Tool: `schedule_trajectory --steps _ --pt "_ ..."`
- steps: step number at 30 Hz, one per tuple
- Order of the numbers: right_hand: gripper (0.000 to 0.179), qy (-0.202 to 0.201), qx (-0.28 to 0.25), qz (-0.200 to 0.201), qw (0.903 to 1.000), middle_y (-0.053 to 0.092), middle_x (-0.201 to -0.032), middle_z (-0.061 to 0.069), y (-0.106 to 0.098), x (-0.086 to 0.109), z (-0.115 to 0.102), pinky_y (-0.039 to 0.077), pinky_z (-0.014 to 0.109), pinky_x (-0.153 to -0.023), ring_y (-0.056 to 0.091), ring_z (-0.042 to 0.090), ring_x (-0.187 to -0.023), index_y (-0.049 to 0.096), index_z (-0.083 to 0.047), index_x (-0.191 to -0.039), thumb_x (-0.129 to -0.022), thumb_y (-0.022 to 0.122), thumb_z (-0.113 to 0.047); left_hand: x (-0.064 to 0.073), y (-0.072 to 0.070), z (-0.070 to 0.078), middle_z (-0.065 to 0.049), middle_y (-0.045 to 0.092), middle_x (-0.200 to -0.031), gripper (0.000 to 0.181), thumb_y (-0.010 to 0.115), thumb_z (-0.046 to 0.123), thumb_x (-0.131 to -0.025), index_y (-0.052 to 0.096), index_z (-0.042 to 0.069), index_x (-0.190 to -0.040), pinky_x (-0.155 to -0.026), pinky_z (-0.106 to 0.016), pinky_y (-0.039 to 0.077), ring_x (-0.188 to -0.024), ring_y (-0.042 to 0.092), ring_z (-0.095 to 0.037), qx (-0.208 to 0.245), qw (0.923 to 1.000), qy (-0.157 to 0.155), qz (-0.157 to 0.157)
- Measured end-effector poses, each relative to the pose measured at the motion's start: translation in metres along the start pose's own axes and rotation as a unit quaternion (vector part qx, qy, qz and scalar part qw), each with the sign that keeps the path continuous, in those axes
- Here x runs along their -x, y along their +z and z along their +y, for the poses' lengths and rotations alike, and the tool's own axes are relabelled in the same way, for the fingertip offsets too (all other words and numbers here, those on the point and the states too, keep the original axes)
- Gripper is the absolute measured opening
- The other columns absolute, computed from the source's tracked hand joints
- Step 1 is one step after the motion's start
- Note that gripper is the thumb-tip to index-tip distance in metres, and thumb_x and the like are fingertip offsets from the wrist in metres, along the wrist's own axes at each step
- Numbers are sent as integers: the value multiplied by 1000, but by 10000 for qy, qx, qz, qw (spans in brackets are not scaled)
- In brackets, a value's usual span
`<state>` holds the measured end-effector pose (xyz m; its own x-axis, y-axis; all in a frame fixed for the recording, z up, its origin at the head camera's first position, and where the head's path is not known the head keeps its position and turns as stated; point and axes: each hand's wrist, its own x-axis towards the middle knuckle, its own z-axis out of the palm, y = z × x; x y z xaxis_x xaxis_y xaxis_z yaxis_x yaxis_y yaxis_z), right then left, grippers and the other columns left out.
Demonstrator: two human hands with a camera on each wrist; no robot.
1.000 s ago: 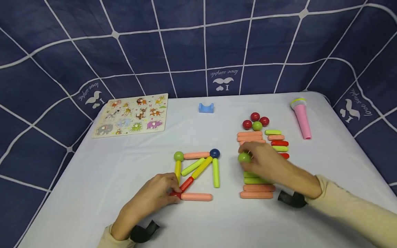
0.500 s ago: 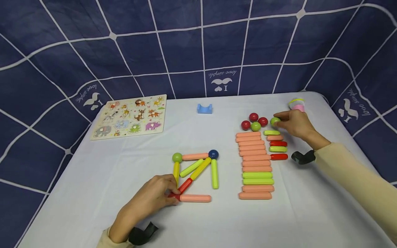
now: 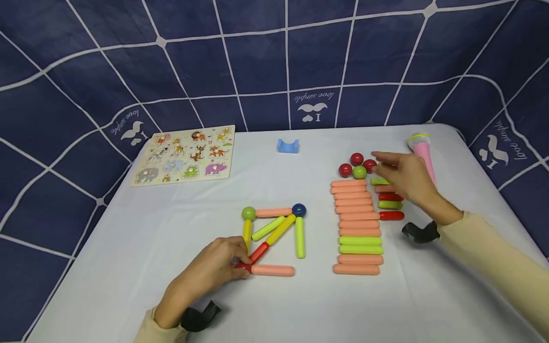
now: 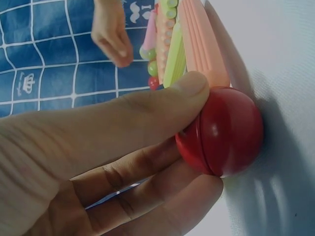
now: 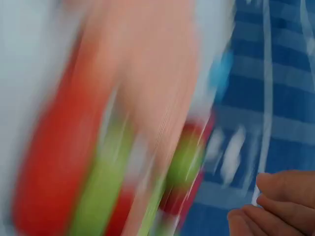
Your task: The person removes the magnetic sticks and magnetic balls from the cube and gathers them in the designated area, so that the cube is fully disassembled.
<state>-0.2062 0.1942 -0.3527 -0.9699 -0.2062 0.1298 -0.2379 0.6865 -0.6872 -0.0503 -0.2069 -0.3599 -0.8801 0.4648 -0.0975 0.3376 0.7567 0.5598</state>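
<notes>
In the head view my left hand (image 3: 214, 267) pinches a red ball (image 4: 231, 130) at the lower-left corner of a frame of sticks and balls. A pink stick (image 3: 272, 270), a red stick (image 3: 259, 253) and a yellow stick (image 3: 247, 234) run from that corner. The frame's upper corners are a green ball (image 3: 248, 213) and a navy ball (image 3: 299, 210). Over the short sticks hovers my right hand (image 3: 409, 178), fingers loosely extended and holding nothing. Beside it sit several red balls (image 3: 356, 158) and a green ball (image 3: 359, 172). A second green ball (image 4: 143, 52) shows in the left wrist view.
A column of long pink and green sticks (image 3: 356, 209) lies at right, with short sticks (image 3: 390, 205) alongside. A pink toy microphone (image 3: 423, 155) is behind the right hand. An animal puzzle board (image 3: 184, 157) and a blue cradle-shaped block (image 3: 288, 146) lie farther back.
My right hand carried a green ball from the stick column back and right, beside the other balls, and let it go. The left hand kept its hold on the red ball.
</notes>
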Motion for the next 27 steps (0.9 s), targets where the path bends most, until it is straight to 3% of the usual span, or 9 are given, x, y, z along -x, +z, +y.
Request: schedule_trajectory --steps 1,3,4,7,11,13,17,21,27 --pt "39 -83 -203 -221 9995 68 -117 18 7 9 -14 49 22 -52 69 30 -84 63 -5 -132 -94 67 -15 -1 -1 0 14 60 -86 14 86 7 -73 79 10 -85 -70 -23 48 -81 55 -5 17 10000 9 -4" --pt "39 -310 -547 -878 9941 69 -118 13 27 31 -41 45 23 -45 65 26 -68 65 -11 -131 -92 70 -14 -2 -2 0 14 60 -86 14 86 7 -73 79 11 -85 -69 -23 47 -80 55 -6 55 10000 38 -12" --pt "39 -520 -588 -1229 9893 70 -117 9 39 42 -54 45 23 -48 65 23 -73 66 -12 -129 -91 72 -15 -3 -2 0 14 60 -85 14 86 7 -73 79 11 -84 -69 -23 47 -80 55 -6 79 10000 37 -20" --pt "40 -1040 -794 -2186 9670 68 -122 1 76 72 -87 56 25 -71 68 16 -96 68 -13 -127 -88 75 -14 -3 -2 -1 13 61 -85 14 86 7 -73 79 11 -84 -69 -23 47 -80 55 -7 151 9999 17 -59" --pt "39 -1444 -923 -2937 9404 67 -121 -6 118 96 -109 52 29 -92 59 7 -116 69 -10 -125 -87 75 -9 -3 -1 -2 13 61 -86 13 86 7 -74 79 11 -84 -71 -24 48 -82 56 -6 199 9998 52 -55" --pt "37 -1495 -974 -3089 9342 68 -119 -6 133 100 -112 52 25 -89 60 5 -113 70 -9 -123 -86 75 -7 -3 0 -2 13 61 -87 13 86 7 -74 79 10 -84 -71 -26 49 -82 56 -6 207 9997 96 -38" --pt "35 -1679 -849 -3010 9349 69 -116 -4 149 104 -114 52 20 -84 61 5 -109 72 -9 -120 -86 74 -1 -3 0 -2 13 61 -86 14 87 6 -72 79 10 -83 -71 -27 50 -81 56 -5 187 9997 158 -7" --pt "32 -1924 -634 -2839 9372 70 -113 -2 151 104 -113 53 19 -82 63 7 -107 73 -8 -118 -87 73 0 -2 1 -1 13 60 -86 14 87 5 -71 79 10 -82 -70 -26 50 -80 56 -5 172 9997 175 25" --pt "28 -2053 -384 -2929 9330 70 -110 -7 144 109 -111 53 18 -80 62 0 -101 74 -11 -116 -90 70 -2 0 1 1 12 60 -86 14 85 4 -73 79 7 -86 -71 -25 51 -84 57 -6 -50 9998 202 57"
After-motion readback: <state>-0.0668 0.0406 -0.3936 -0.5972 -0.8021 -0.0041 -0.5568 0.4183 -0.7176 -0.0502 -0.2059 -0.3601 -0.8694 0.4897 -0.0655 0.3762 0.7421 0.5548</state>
